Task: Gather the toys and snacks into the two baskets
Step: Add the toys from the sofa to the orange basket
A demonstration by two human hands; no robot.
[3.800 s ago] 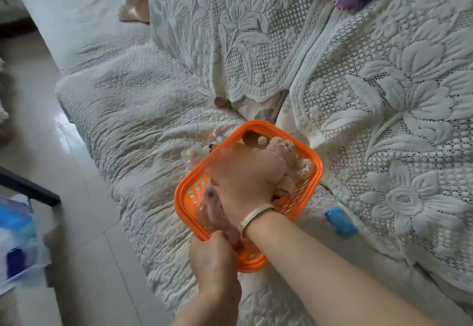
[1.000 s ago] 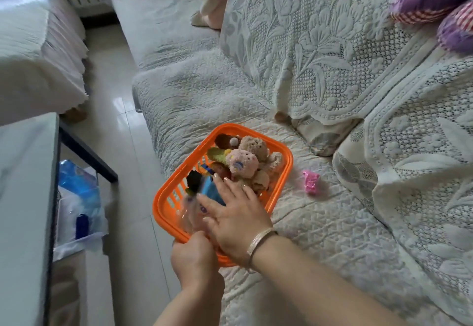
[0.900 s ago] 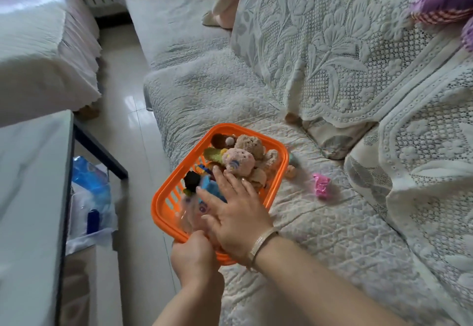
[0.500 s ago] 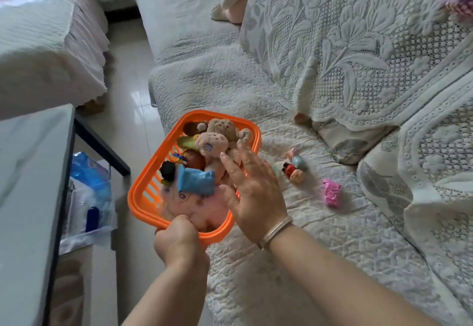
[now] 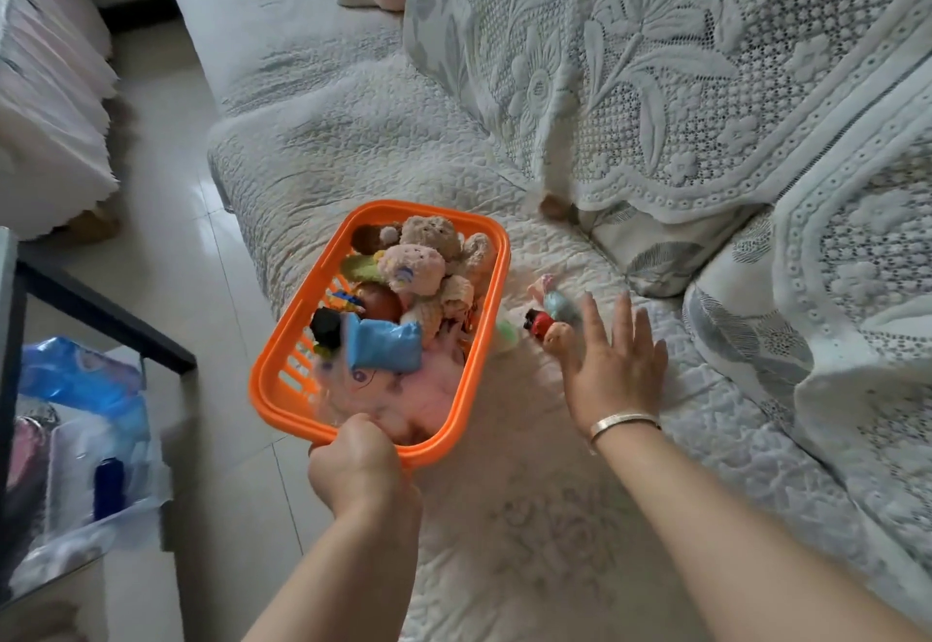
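Basket at the sofa's edge, my two hands at work.

On the sofa [image 5: 393, 137] sits an orange basket [image 5: 484, 318] heaped with plush toys [image 5: 418, 258]; my left hand [image 5: 360, 465] has a tight grip on its near rim, while my right hand [image 5: 613, 364], fingers spread wide, hovers over small toys [image 5: 542, 321] just beside it.

One camera sits on my head, looking forward and steeply down from close above. My two forearms enter from the bottom edge. The wide lens bends the sofa seat [image 5: 403, 147] across the middle, with the floor [image 5: 166, 248] along the left side and the lace-covered backrest [image 5: 655, 61] filling the upper right.
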